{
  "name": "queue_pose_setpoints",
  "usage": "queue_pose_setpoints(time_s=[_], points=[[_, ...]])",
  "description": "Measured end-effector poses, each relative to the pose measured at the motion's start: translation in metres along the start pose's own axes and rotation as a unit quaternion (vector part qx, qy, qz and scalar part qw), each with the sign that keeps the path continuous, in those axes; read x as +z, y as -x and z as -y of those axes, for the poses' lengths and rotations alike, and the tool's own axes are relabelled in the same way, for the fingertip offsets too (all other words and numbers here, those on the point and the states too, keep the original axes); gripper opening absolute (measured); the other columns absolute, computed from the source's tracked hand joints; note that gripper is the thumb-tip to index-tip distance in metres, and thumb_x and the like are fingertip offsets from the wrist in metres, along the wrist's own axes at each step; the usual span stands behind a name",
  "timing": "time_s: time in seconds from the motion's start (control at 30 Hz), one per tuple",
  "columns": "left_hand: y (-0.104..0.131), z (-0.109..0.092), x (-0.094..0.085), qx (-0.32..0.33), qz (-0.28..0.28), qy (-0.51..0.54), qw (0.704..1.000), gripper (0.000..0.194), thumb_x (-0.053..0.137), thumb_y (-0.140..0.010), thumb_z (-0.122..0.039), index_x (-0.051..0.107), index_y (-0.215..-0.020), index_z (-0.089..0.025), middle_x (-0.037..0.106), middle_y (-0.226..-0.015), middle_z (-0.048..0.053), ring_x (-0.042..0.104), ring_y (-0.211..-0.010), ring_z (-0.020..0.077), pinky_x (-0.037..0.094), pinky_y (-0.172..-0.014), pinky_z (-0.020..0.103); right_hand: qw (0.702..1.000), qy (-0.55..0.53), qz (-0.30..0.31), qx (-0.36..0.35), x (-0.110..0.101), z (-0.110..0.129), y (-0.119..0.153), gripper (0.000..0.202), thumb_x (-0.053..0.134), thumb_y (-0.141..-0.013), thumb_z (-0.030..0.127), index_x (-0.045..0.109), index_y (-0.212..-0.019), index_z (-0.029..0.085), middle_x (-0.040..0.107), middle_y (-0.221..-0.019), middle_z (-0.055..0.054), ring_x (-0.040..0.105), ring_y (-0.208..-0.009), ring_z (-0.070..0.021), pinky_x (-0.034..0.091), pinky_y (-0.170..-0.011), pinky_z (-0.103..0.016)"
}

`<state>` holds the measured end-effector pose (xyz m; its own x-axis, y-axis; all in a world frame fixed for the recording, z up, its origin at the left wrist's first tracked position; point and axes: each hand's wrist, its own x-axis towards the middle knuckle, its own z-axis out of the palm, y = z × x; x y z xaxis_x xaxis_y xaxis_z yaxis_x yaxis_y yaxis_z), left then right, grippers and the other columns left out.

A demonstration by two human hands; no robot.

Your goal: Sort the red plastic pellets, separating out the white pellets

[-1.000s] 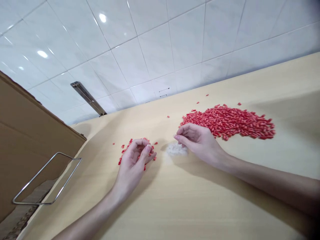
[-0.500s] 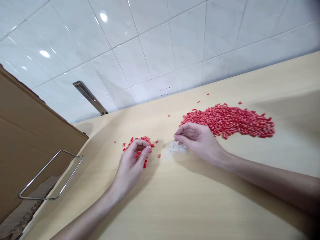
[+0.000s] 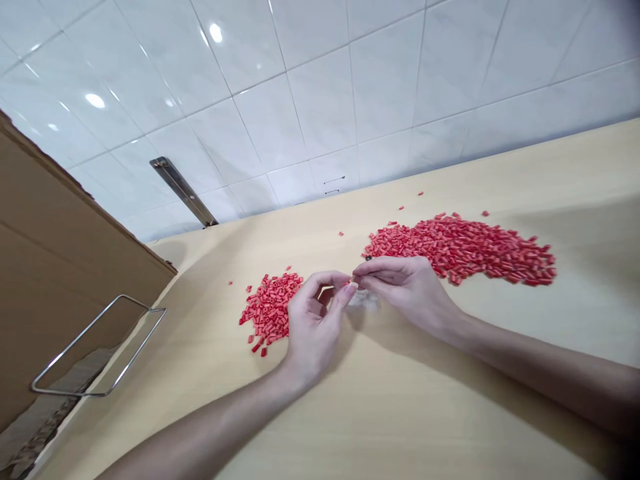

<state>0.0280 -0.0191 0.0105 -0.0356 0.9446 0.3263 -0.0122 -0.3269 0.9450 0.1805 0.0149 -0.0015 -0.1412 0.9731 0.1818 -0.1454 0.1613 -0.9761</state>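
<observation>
My left hand (image 3: 316,323) pinches a small red tubular piece (image 3: 349,285) between thumb and index finger. My right hand (image 3: 407,287) meets it fingertip to fingertip, its thumb and fingers pressed together; whatever they hold is too small to make out. Just beneath the right fingers lies a small heap of whitish, translucent bits (image 3: 363,300), partly covered by the hand. On the left, a smaller pile of red tubular pieces (image 3: 270,307) is partly hidden by my left hand. A larger red pile (image 3: 475,247) spreads behind my right hand.
Everything lies on a pale wooden table (image 3: 350,413) against a tiled wall (image 3: 320,100). At the left stands a cardboard box (image 3: 60,247), with a bent wire frame (image 3: 107,347) beside it. A metal bar (image 3: 184,192) leans on the wall. Loose red pieces lie behind the piles.
My left hand has moved right, from over the smaller red pile to my right fingertips, and now holds a red piece. My right hand has shifted only slightly.
</observation>
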Motion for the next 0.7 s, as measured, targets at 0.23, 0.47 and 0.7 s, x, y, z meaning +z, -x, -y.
queue_pose_setpoints(time_s=[0.23,0.47,0.7], points=[[-0.005,0.010,-0.012,-0.084,-0.010,0.026,0.996,0.016,0.071,-0.081,-0.026,0.068,-0.093,-0.016,0.069,-0.091,0.004,0.067,-0.083,0.0144,0.053,-0.079,0.027,0.999,0.006,-0.021,-0.025,0.002,0.003,0.000,0.019,0.085,-0.065,0.032,0.077,-0.078,0.021,0.077,-0.084,-0.003,0.073,-0.081,-0.0219,0.062,-0.079,-0.032],[-0.007,0.015,-0.012,-0.110,-0.019,0.042,0.993,0.018,0.073,-0.079,-0.027,0.071,-0.094,-0.016,0.073,-0.089,0.005,0.069,-0.081,0.0158,0.055,-0.079,0.030,1.000,0.005,-0.002,-0.008,0.001,0.002,0.000,0.019,0.084,-0.065,0.034,0.077,-0.079,0.023,0.077,-0.081,-0.003,0.073,-0.077,-0.0232,0.062,-0.078,-0.036],[-0.007,0.016,-0.013,-0.123,-0.011,0.055,0.991,0.021,0.074,-0.079,-0.026,0.073,-0.098,-0.018,0.075,-0.092,0.006,0.070,-0.082,0.0153,0.056,-0.082,0.030,1.000,-0.007,0.026,0.000,0.002,0.005,0.001,0.020,0.081,-0.068,0.035,0.075,-0.080,0.020,0.077,-0.082,-0.004,0.073,-0.079,-0.0211,0.061,-0.080,-0.035]])
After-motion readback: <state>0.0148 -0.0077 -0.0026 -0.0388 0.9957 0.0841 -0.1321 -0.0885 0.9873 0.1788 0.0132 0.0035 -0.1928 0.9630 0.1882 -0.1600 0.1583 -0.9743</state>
